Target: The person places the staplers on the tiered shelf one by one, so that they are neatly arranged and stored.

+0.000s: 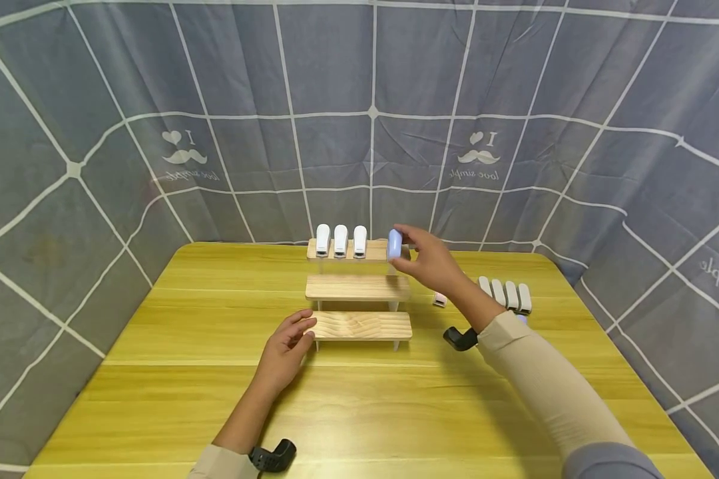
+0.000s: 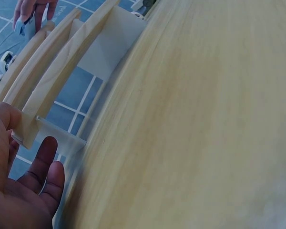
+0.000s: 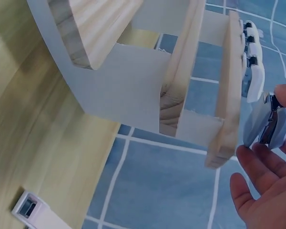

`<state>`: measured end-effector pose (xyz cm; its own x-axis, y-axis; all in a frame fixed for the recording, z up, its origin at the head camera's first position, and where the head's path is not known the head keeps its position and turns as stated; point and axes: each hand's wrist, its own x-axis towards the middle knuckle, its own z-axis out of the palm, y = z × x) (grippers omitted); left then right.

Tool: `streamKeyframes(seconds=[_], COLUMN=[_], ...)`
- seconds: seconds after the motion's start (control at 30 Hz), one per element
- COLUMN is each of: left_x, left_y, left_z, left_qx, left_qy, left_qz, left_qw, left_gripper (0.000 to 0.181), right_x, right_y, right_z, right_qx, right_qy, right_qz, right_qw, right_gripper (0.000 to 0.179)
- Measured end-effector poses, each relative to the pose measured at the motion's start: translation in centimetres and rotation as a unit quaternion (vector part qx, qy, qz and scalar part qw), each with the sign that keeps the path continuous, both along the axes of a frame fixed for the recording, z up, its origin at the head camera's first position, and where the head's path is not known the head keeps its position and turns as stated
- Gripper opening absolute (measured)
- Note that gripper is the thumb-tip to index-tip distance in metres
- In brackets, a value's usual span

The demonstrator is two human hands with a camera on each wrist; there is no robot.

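At the right end of the top shelf, my right hand (image 1: 431,259) pinches a light-blue stapler (image 1: 395,245) between thumb and fingers. The right wrist view shows this blue stapler (image 3: 263,121) upright beside the shelf edge. Three white staplers (image 1: 340,241) stand in a row on the same top board, to its left. The three-step wooden shelf stand (image 1: 359,324) has pale boards on clear side panels. At its lowest board's left end, my left hand (image 1: 284,352) touches the wood with relaxed fingers; the lower fingers (image 2: 46,155) hang beside the clear panel.
Several white staplers (image 1: 512,297) lie in a row on the table's right side, with a blue item (image 1: 522,319) partly hidden by the right sleeve. A pale pink stapler (image 1: 440,299) lies right of the stand. A grey grid-patterned curtain (image 1: 329,153) surrounds the yellow wooden table (image 1: 216,319).
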<state>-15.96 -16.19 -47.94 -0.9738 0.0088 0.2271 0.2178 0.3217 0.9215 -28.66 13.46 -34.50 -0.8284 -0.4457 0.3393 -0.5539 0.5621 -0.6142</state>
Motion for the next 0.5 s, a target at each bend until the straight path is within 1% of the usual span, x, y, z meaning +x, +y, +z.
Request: streamKeyframes(seconds=[0.07, 0.2, 0.3, 0.5], left_x=[0.0, 0.1, 0.1, 0.1], left_y=[0.0, 0.1, 0.1, 0.1], left_z=[0.0, 0.1, 0.1, 0.1], left_qx=[0.001, 0.005, 0.011, 0.011], left_qy=[0.003, 0.011, 0.014, 0.008], left_qz=[0.0, 0.001, 0.0, 0.001], left_qw=[1.0, 0.9999, 0.9999, 0.9999], left_gripper=[0.029, 0.028, 0.028, 0.028], right_x=[-0.2, -0.6, -0.9, -1.3], right_y=[-0.4, -1.0, -1.3, -2.0], right_z=[0.0, -0.1, -0.2, -0.5], right_qx=[0.0, -0.005, -0.007, -0.02], right_qy=[-0.004, -0.026, -0.03, -0.037], right_qz=[0.006, 0.021, 0.031, 0.04], right_qw=[1.0, 0.9994, 0.999, 0.9983], right_gripper=[0.068, 0.068, 0.068, 0.067])
